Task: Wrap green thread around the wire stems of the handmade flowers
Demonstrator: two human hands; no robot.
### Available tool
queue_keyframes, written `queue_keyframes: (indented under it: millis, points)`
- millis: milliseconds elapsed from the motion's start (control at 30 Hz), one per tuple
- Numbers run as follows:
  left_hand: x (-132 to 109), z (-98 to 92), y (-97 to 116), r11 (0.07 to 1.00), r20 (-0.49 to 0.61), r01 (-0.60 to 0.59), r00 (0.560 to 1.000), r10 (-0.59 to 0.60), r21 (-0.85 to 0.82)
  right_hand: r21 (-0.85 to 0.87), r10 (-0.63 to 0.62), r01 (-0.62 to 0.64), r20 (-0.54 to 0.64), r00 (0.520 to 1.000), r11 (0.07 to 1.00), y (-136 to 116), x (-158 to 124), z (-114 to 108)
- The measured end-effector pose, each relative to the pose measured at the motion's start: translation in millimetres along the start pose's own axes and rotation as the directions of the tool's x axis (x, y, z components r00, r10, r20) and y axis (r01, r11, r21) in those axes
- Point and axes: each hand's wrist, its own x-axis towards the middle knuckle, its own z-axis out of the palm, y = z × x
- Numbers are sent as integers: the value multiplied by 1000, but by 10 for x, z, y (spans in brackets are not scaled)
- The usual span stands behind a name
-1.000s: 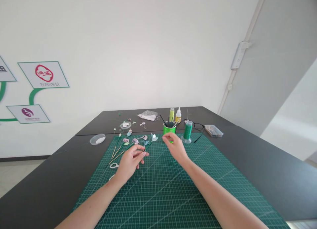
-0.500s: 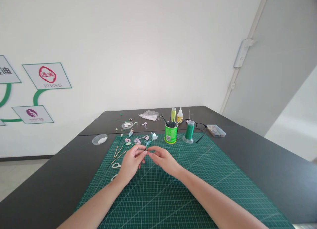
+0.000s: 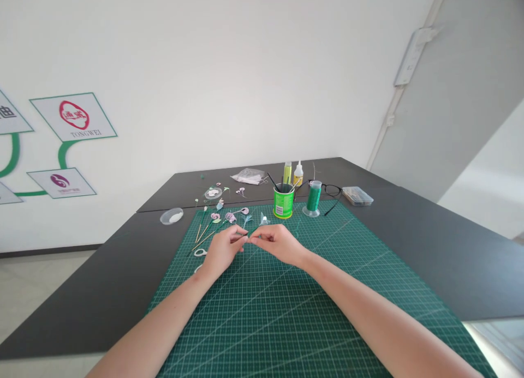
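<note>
My fingertips meet over the green cutting mat [image 3: 286,312], where a small pale-blue handmade flower [image 3: 264,220] with a white centre leans up to the right on its thin green stem [image 3: 254,229]. My left hand [image 3: 223,249] is closed in a pinch at the stem's lower end. Pinched beside it, my right hand [image 3: 280,244] also grips the stem, thumb against index finger. The exact contact between the fingertips is too small to make out. Just behind them lies another pale-blue piece [image 3: 246,220]. Pale purple flowers [image 3: 231,217] rest left of that.
White-handled scissors [image 3: 200,252] lie left of my left hand, near thin wooden sticks [image 3: 203,241]. Behind stand a green can [image 3: 283,202] of tools, a spool of green thread [image 3: 314,198] and a glue bottle [image 3: 298,173]. Eyeglasses [image 3: 332,190] and a clear box [image 3: 357,196] are at right.
The flower has tilted further right, and its stem slants lower between my fingers. My right hand has shifted slightly right. The whole view has tipped a little.
</note>
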Motion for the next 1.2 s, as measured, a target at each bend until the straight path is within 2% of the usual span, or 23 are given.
queue_keyframes:
  millis: [200,433,633,867,1000,1200]
  points:
    - [-62,-3,74,968,76,-126,991,112,215,141,8,-8,1,1000,990,-51,-28,-135]
    - [-88,58,31,956,224,-218,959,173,196,104,-8,15,-73,997,994,-46,-15,-226]
    - [-113,68,75,951,271,-222,949,160,217,34,-2,8,-159,987,999,45,37,-262]
    - [-106,53,38,938,265,-258,945,194,232,98,69,-55,-147,987,994,294,143,-300]
    - [-114,46,47,936,248,-272,944,215,224,148,126,-115,-70,990,982,366,172,-353]
    - [-107,64,39,940,170,-291,950,261,180,95,189,-190,20,982,977,494,211,-379]
